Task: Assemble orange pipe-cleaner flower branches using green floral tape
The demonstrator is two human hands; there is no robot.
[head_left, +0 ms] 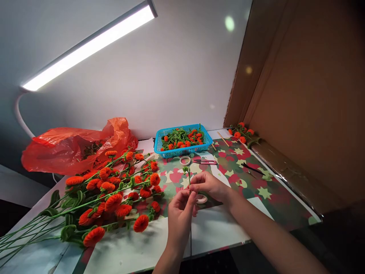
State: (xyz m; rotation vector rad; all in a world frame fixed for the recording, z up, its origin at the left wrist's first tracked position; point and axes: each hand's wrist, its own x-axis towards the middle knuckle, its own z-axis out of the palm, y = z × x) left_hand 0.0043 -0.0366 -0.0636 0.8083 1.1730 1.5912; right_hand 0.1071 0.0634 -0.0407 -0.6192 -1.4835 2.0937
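Near the table's front, my left hand is closed, with thumb and fingers pinching a thin green stem held upright. My right hand pinches the same stem just above, thumb and forefinger together. A small fuzzy green bud tops it. Partly hidden behind my hands lies a roll of pale tape. Farther back are a second tape roll and a pair of pink-handled snips.
Many orange fuzzy flowers on long green stems cover the left side. Behind them sits an orange plastic bag. A blue basket holds smaller flowers and stems. More flowers lie by the cardboard wall. A lamp hangs above.
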